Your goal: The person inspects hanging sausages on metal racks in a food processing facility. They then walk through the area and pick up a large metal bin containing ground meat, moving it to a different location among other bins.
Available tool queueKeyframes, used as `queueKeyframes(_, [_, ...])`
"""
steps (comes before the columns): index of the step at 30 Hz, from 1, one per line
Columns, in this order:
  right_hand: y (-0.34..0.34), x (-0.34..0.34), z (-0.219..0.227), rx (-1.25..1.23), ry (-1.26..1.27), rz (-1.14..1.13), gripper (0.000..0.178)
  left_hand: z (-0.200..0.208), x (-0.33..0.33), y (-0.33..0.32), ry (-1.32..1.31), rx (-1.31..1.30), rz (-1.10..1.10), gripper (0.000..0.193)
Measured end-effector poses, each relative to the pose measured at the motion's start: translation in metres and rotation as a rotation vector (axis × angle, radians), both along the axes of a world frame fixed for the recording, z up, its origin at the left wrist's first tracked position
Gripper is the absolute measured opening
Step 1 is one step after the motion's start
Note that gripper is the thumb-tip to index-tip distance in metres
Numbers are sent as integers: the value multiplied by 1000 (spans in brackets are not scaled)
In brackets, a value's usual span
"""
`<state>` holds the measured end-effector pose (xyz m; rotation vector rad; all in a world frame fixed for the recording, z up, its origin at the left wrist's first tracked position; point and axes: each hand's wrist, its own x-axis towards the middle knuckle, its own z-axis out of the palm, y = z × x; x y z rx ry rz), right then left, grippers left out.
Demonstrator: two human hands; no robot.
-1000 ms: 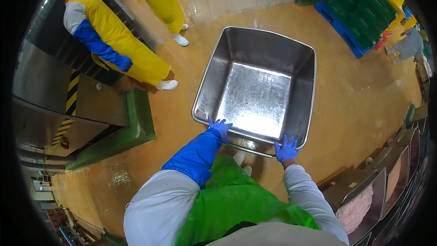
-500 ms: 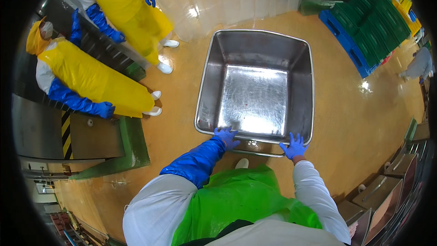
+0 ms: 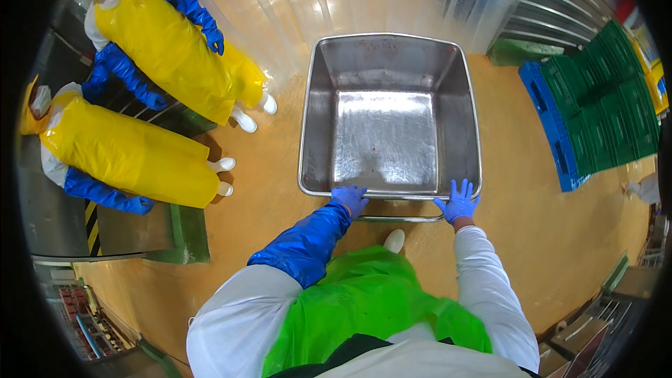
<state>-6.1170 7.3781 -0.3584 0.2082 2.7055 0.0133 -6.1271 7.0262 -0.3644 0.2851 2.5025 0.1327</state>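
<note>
Closer to the strip curtain (image 3: 280,7) than before, the steel bin (image 3: 385,63) points its handle (image 3: 399,219) at the green apron (image 3: 378,301). The left hand (image 3: 348,199) lies over the near rim, grip unclear; the right hand (image 3: 458,201) rests there, fingers apart. Opening upward, squarish, long axis hard to tell, the bin stands on the floor (image 3: 546,238).

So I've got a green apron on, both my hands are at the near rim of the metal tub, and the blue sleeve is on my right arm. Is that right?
Not quite: the head view shows the blue sleeve on your left arm, not your right. You do have a green apron on, and both hands are at the near rim of the metal tub.
</note>
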Motion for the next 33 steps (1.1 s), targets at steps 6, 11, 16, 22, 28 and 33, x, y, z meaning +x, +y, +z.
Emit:
queueKeyframes(6, [-55, -151, 45, -138, 265, 115, 79, 3, -139, 5, -17, -6, 114, 45])
queueKeyframes(11, [-77, -287, 63, -367, 488, 180, 74, 0, -261, -27, 53, 15, 129, 45])
queueKeyframes(16, [-78, -406, 73, -407, 556, 225, 69, -28, -394, -52, 77, 47, 167, 45])
queueKeyframes(22, [-84, -525, 119, -466, 563, 224, 63, -44, -524, -88, 122, 20, 202, 45])
queueKeyframes(28, [-136, -737, 187, -565, 665, 443, 51, -64, -661, -122, 135, 13, 242, 40])
queueKeyframes(33, [-246, -919, 272, -570, 823, 845, 46, -71, -771, -134, 133, 44, 255, 40])
